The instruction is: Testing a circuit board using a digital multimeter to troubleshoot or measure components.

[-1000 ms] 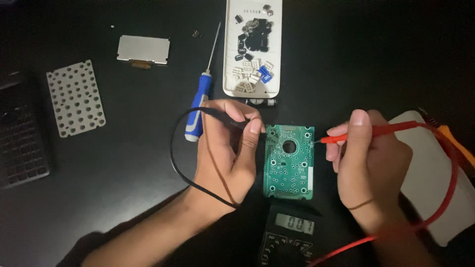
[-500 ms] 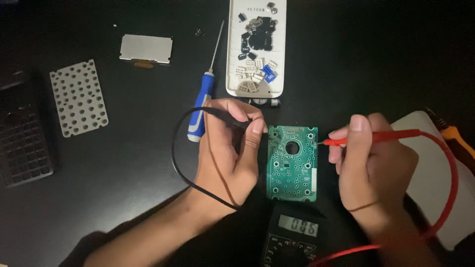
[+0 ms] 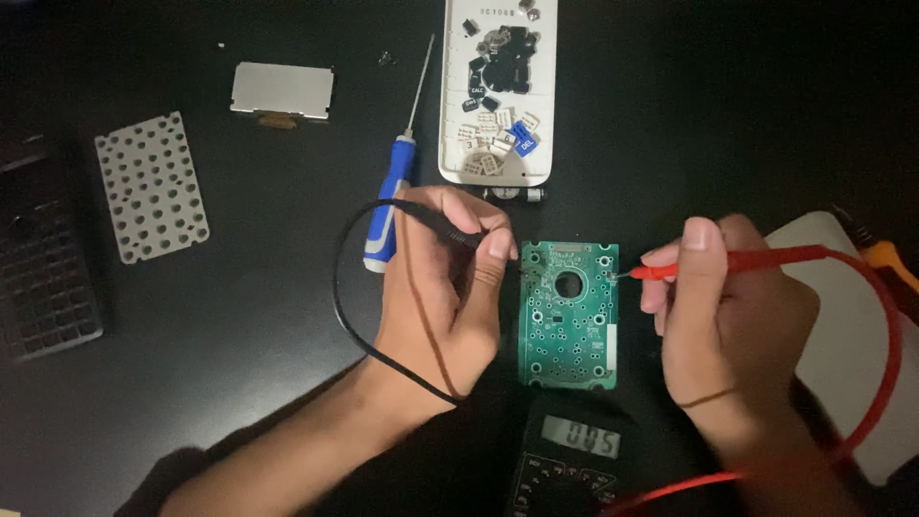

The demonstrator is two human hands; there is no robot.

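A green circuit board lies flat on the black table between my hands. My left hand grips a black test probe, its tip at the board's upper left corner. A black lead loops out to the left of that hand. My right hand pinches a red test probe, whose metal tip touches the board's upper right edge. A red lead curves round behind my right hand. Below the board sits a dark multimeter with a lit number display.
A blue-and-white screwdriver lies by my left hand. Behind the board sits a white device shell holding several loose keys. A grey perforated keypad sheet, a small silver display panel and a black keypad cover lie left. A white object sits right.
The view has shifted slightly. Both hands stay on their probes at the board's top corners, with the red tip edging closer to the right edge. The meter's reading changes.
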